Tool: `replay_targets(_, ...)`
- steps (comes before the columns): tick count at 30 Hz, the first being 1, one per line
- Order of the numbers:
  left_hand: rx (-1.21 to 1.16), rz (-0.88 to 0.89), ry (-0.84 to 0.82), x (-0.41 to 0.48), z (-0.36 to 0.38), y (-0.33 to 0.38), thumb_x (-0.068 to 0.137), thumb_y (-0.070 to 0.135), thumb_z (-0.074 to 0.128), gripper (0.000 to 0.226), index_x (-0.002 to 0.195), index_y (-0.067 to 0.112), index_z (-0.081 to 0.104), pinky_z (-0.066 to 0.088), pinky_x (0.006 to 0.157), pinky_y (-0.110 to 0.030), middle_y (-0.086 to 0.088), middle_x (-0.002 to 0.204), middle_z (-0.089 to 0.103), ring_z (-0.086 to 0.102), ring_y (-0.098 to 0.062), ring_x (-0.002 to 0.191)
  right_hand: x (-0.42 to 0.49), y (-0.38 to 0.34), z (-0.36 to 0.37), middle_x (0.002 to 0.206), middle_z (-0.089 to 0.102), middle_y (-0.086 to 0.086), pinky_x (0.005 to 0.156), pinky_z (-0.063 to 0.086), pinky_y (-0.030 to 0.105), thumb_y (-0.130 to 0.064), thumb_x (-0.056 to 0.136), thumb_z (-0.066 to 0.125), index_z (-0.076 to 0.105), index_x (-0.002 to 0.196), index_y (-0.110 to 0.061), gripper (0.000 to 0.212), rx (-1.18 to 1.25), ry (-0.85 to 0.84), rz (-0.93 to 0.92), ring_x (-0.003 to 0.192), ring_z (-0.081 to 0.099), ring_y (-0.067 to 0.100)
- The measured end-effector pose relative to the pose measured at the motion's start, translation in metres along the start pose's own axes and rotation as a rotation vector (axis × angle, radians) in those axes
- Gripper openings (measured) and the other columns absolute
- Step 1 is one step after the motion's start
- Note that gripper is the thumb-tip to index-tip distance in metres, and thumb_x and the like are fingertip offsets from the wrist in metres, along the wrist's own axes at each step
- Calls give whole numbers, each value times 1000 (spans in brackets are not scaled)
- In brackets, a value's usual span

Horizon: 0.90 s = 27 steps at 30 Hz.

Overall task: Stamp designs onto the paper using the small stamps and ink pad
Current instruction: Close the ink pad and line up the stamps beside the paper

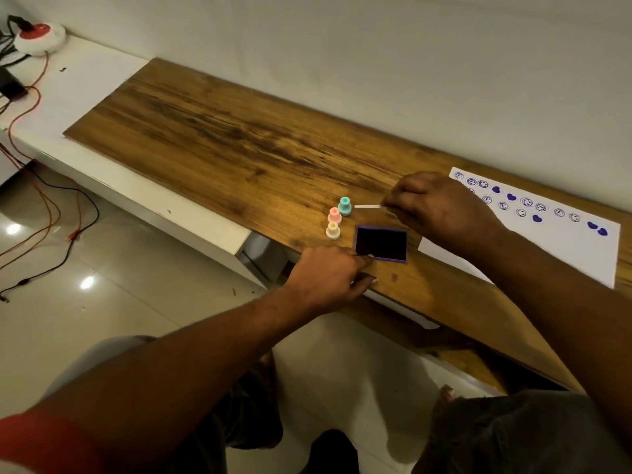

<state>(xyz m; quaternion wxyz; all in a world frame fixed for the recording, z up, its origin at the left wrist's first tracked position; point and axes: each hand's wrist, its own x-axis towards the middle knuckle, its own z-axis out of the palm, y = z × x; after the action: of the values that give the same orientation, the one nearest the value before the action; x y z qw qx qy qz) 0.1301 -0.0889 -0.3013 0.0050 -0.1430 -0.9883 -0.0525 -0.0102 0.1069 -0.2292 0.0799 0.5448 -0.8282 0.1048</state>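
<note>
Three small stamps stand in a row on the wooden board: teal [344, 205], pink [334, 215] and cream [332, 230]. Just right of them lies the purple ink pad [381, 243], uncovered, its dark surface showing. My left hand [328, 277] is at the pad's near-left corner, with the index fingertip on its edge and the thumb below. My right hand [434, 208] hovers behind the pad and pinches a thin pale flat piece [367, 206], seen edge-on and pointing at the teal stamp. The white paper [561, 248] lies at the right, with several purple smiley and heart prints.
The wooden board [222, 131] rests on a white bench [102, 97] against a white wall. A white and red power strip [39, 37] sits far left, with cables [44, 200] trailing onto the tiled floor. My knees are below the board's near edge.
</note>
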Motion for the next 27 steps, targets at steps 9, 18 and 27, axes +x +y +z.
replay_targets(9, -16, -21, -35, 2, -2, 0, 102, 61, 41, 49, 125, 27, 68, 30, 58, -29, 5, 97, 69, 52, -9, 74, -17, -13, 26, 101, 71, 8, 64, 48, 28, -18, 87, 79, 77, 112, -11, 26, 35, -178, -111, 81, 70, 24)
replay_targets(18, -4, -20, -57, 4, -3, -1, 103, 62, 37, 53, 136, 29, 62, 47, 63, -31, 5, 101, 70, 63, -12, 83, -19, -1, 38, 124, 66, 3, 75, 56, 32, -47, 89, 72, 68, 125, -21, 45, 224, -103, 77, 105, 65, 22)
replay_targets(27, -15, -16, -52, 5, 1, -2, 103, 61, 40, 55, 139, 27, 62, 38, 60, -30, 5, 101, 71, 63, -13, 84, -12, 22, 58, 144, 59, -2, 99, 50, 33, -68, 83, 62, 56, 144, -24, 75, 348, -291, 178, 130, 54, 17)
